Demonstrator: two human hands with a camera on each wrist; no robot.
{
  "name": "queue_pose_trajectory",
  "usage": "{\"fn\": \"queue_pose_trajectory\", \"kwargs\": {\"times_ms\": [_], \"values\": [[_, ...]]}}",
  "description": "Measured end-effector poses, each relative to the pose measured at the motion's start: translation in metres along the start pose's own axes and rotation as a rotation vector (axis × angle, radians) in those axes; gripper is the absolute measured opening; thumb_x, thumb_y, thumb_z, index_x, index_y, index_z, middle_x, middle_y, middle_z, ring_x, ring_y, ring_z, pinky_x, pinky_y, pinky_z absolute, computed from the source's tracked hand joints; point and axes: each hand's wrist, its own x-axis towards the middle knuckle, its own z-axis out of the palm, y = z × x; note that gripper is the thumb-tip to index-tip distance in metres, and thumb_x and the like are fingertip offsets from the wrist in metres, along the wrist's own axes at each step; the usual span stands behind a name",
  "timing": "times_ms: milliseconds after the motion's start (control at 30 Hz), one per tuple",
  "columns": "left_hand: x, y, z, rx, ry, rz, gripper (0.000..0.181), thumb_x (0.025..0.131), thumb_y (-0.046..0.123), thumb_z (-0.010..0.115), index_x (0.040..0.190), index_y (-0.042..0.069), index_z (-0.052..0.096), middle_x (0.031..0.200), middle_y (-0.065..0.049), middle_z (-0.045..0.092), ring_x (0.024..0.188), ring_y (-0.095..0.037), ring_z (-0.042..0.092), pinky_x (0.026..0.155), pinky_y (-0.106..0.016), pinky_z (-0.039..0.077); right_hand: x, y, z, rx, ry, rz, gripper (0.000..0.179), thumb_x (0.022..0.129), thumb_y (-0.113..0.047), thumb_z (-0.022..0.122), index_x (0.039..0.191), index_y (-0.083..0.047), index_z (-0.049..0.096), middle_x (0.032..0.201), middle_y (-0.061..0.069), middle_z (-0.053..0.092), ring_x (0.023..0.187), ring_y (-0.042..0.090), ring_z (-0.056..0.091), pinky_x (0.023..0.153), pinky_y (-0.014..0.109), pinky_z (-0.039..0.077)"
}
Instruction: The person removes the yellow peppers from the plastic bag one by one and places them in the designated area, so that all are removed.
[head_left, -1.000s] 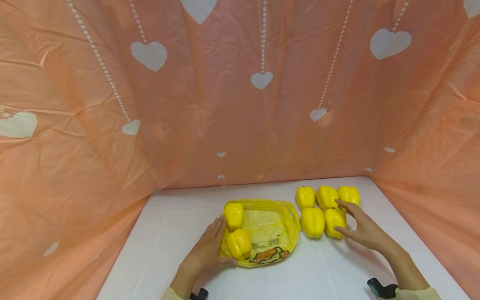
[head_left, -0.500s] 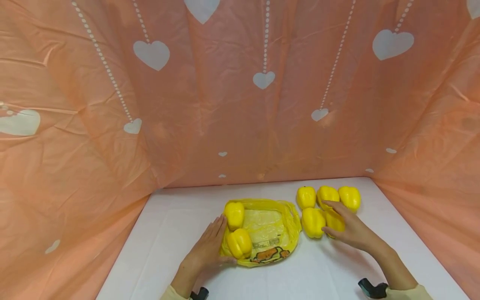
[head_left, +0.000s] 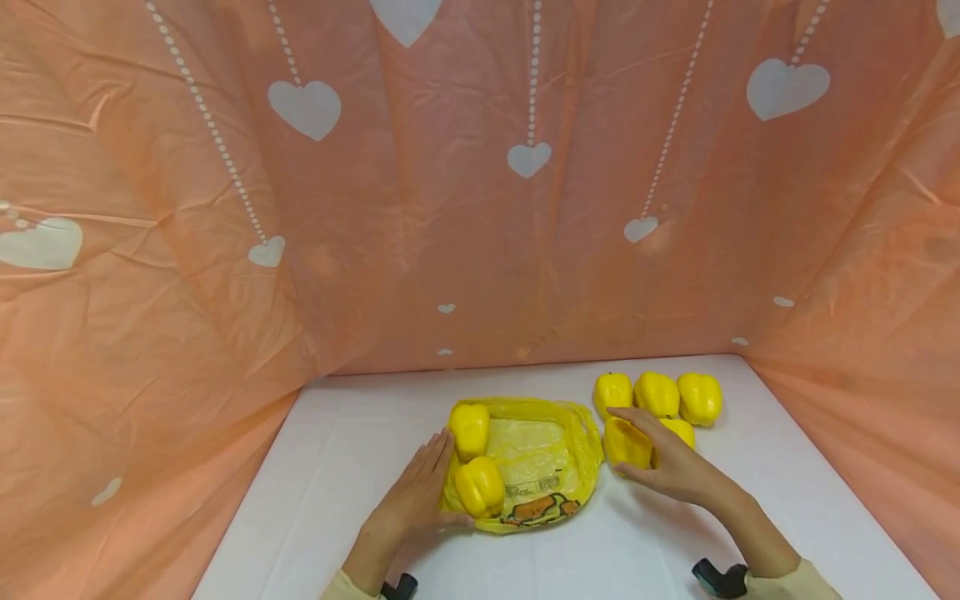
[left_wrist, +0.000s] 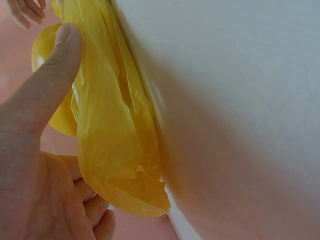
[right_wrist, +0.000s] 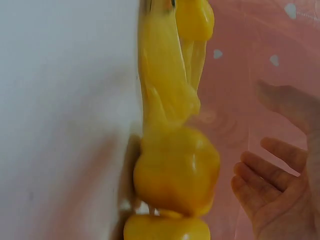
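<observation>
A yellow plastic bag (head_left: pixel 551 410) with its rim spread into a low ring lies mid-table, two yellow bell peppers (head_left: pixel 470 433) inside along its left side. My left hand (head_left: pixel 411 493) rests against the bag's left edge, fingers extended along it, thumb at the near rim; the left wrist view shows that thumb lying on the bag wall (left_wrist: pixel 112 140). To the right, my right hand (head_left: pixel 675 465) hovers with fingers and thumb spread over the front-row bell pepper (head_left: pixel 624 448) nearest the bag. In the right wrist view a gap separates this hand (right_wrist: pixel 272 180) from the pepper (right_wrist: pixel 175 172).
Behind the right hand stand three bell peppers (head_left: pixel 657 394) in a back row, with another bell pepper (head_left: pixel 681 431) partly hidden by the hand. A white cloth covers the table (head_left: pixel 322 467). Orange curtains (head_left: pixel 480 233) with white hearts hang behind and at both sides.
My right hand has moved left from the outer front-row pepper to the one nearest the bag, passing over both without lifting any. The left hand stays in place on the bag.
</observation>
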Motion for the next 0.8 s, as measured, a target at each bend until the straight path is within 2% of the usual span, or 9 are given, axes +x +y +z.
{"fn": "queue_pose_trajectory", "kwargs": {"times_ms": [267, 600, 800], "values": [[-0.001, -0.001, 0.0, -0.004, -0.006, -0.003, 0.133, 0.077, 0.054, 0.094, 0.167, -0.009, 0.019, 0.177, -0.026, 0.015, 0.164, -0.04, 0.016, 0.135, -0.055, 0.016, 0.013, -0.009, 0.018, 0.042, -0.04, -0.04, 0.076, 0.091, -0.023, 0.089, 0.155, -0.006, 0.05, 0.155, 0.018, 0.056, 0.142, 0.044, 0.053, 0.113, 0.069, 0.046], [0.0, 0.001, -0.003, -0.023, -0.016, -0.019, 0.133, 0.076, 0.053, 0.095, 0.167, -0.008, 0.019, 0.177, -0.025, 0.014, 0.164, -0.04, 0.016, 0.135, -0.055, 0.015, 0.024, -0.021, 0.037, 0.069, -0.147, -0.021, 0.077, 0.095, -0.034, 0.084, 0.157, -0.007, 0.048, 0.158, 0.02, 0.052, 0.146, 0.05, 0.048, 0.116, 0.071, 0.043], [0.0, 0.0, -0.002, -0.014, -0.019, -0.005, 0.134, 0.076, 0.054, 0.094, 0.167, -0.009, 0.019, 0.177, -0.026, 0.014, 0.164, -0.041, 0.016, 0.134, -0.056, 0.016, 0.031, -0.028, 0.05, 0.092, -0.178, -0.039, 0.077, 0.095, -0.033, 0.084, 0.158, -0.008, 0.048, 0.158, 0.017, 0.053, 0.145, 0.045, 0.05, 0.117, 0.069, 0.043]]}}
